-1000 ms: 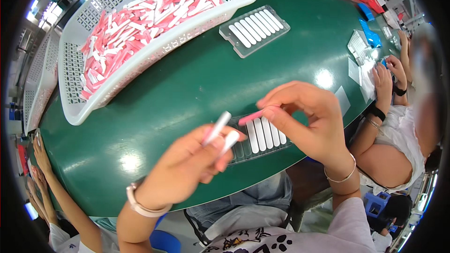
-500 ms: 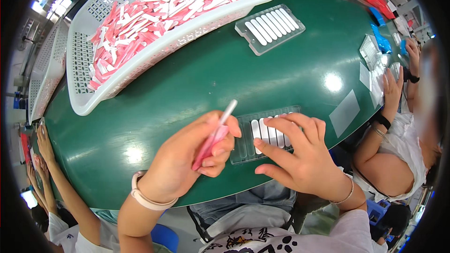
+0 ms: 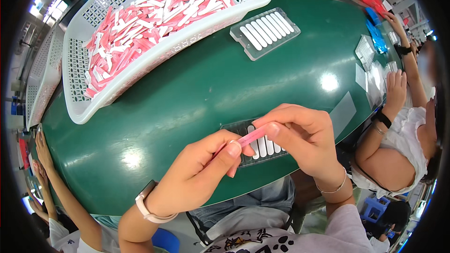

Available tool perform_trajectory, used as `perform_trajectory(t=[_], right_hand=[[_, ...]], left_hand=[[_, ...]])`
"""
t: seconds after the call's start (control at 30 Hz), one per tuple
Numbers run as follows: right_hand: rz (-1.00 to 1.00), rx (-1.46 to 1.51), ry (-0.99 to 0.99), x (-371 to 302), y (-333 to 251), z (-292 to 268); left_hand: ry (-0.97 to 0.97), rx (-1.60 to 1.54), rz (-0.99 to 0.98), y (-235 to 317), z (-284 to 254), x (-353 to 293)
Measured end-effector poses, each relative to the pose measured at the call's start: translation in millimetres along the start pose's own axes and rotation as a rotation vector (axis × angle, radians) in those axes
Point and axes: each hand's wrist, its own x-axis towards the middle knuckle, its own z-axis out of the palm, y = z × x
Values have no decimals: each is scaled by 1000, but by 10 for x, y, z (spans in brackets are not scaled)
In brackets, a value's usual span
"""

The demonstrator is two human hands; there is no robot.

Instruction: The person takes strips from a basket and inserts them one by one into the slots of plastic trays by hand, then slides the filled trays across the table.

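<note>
A slim flat pink strip (image 3: 253,135) is held between my two hands, tilted up to the right. My left hand (image 3: 201,164) is closed round its lower end, thumb on top. The fingers and thumb of my right hand (image 3: 304,138) pinch the upper end. Just beneath them lies a clear tray (image 3: 230,126) with slots. Several white flat sticks (image 3: 262,147) stand side by side in it; my hands cover part of the tray. Whether anything else is inside my left fist is hidden.
A white perforated basket (image 3: 136,68) heaped with pink and white strips (image 3: 154,23) stands at the far left. A second clear tray (image 3: 255,56) of white sticks lies beyond my hands. A co-worker's hand (image 3: 396,86) rests right, near clear plastic pieces (image 3: 375,82); other hands (image 3: 42,145) show left.
My right hand has come off the white sticks in the tray and now pinches the pink strip. The white stick that stuck out of my left hand is not visible now.
</note>
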Motion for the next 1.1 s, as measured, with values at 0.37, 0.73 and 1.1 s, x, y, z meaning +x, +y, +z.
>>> perform_trajectory(t=[0.37, 0.73, 1.1], right_hand=[[-262, -48, 45, -5, 36, -67], [-1156, -1100, -25, -414, 150, -196], [-482, -664, -39, -82, 182, -29]], left_hand=[[12, -122, -48, -8, -58, 29], [201, -498, -43, -17, -176, 107], [293, -294, -25, 48, -124, 59]])
